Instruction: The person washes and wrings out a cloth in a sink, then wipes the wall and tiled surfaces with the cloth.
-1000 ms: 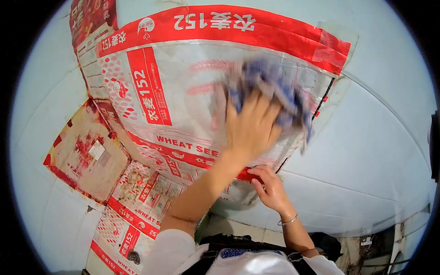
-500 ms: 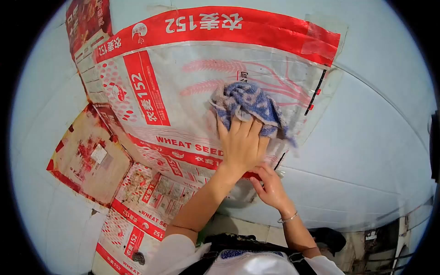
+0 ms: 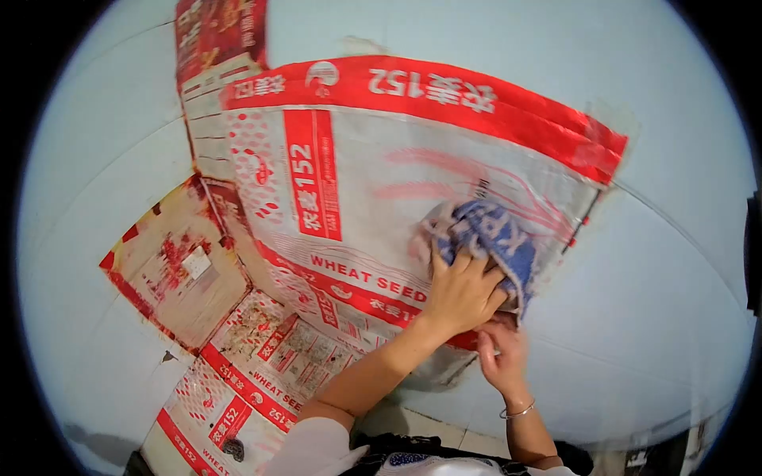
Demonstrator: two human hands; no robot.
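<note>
- Presses blue-and-pale cloth (image 3: 500,238) against printed sack sheet (image 3: 361,170) with left hand (image 3: 464,293).
- Spreads left fingers fairly wide, slightly bent, over near side of cloth; covers part of it.
- Places cloth on lower right part of sheet, right of "WHEAT SEED" lettering and over part of pink wheat-ear print.
- Bunches at cloth's left side, lies flatter at right, with pale marks on blue.
- Brings right hand (image 3: 502,349) just below left hand, near lower edge of sheet; keeps thumb partly apart from fingers.
- Blurs at right fingertips; cannot tell how far closed, or holding what, if anything.
- Wears thin bracelet (image 3: 517,411) on right wrist.
- Spans top of sheet with red band (image 3: 349,77), against pale wall (image 3: 683,317).
- Shows red-stained panel (image 3: 178,270) left of sheet, with small white label (image 3: 196,262) on it.
- Includes, at lower left, more printed sacking (image 3: 208,432) bearing small dark object (image 3: 232,450).
</note>
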